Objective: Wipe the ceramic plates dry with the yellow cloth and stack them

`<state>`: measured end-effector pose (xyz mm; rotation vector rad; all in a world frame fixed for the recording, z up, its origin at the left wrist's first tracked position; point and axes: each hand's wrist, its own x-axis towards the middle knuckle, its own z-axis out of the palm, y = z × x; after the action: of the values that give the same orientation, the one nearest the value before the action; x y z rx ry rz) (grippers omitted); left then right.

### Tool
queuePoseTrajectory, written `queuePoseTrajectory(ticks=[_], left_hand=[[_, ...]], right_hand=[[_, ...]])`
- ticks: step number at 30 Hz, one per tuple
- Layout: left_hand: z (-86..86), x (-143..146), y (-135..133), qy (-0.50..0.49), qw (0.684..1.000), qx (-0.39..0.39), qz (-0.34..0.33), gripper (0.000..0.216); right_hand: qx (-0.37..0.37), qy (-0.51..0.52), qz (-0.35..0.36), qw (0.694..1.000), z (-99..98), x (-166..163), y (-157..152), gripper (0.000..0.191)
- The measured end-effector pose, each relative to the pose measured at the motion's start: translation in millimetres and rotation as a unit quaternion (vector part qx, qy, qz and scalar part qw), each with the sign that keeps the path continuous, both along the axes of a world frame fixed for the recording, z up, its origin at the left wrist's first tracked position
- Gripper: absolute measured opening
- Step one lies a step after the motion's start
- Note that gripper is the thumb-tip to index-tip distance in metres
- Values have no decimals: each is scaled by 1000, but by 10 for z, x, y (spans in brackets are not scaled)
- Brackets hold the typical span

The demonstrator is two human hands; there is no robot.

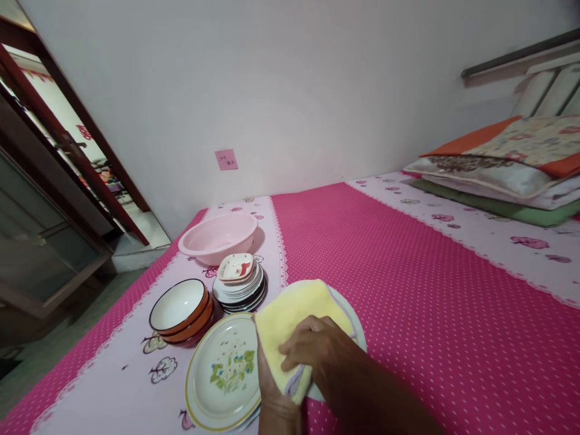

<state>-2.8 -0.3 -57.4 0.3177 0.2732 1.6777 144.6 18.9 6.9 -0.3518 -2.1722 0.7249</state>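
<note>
A yellow cloth (pixel 292 308) with a purple edge is spread over a pale round plate (pixel 357 323), whose rim shows at the right and below. My right hand (pixel 312 347) presses on the cloth from above, fingers bent into it. At the left side of this plate is my left hand (pixel 268 371), its fingers hidden under the cloth; I cannot tell what they grip. Close by on the left lies a plate (pixel 233 368) with a yellow rim and a flower pattern, on top of at least one other plate.
Orange bowls with white insides (pixel 179 308) are stacked at the left. Behind the flowered plate stand small dishes (pixel 238 284) in a pile, then a pink basin (pixel 217 235). Folded bedding (pixel 502 163) lies far right on the pink dotted cover (pixel 430 290). A wall (pixel 317 90) rises behind.
</note>
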Motion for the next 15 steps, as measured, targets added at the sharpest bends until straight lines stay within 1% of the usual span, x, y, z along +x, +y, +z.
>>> queuePoseTrajectory(ticks=[2, 4, 6, 10, 13, 15], left_hand=[[-2, -19, 1, 2, 999, 27, -31, 65], [26, -37, 10, -14, 994, 75, -82, 79], [70, -71, 19, -18, 985, 133, -111, 88], [138, -168, 16, -9, 976, 197, -95, 89], [149, -206, 3, -4, 971, 222, -87, 86], [155, -201, -3, -2, 969, 231, -89, 86]], right_hand=[[-42, -23, 13, 999, 22, 66, -40, 27], [-75, -44, 20, 996, 74, 131, -56, 24], [-92, -93, 4, 991, 162, 193, -45, 23], [-95, -179, -63, 977, 340, 336, 58, 23], [-121, -205, -126, 963, 357, 456, 198, 28], [-119, -191, -187, 956, 330, 522, 298, 32]])
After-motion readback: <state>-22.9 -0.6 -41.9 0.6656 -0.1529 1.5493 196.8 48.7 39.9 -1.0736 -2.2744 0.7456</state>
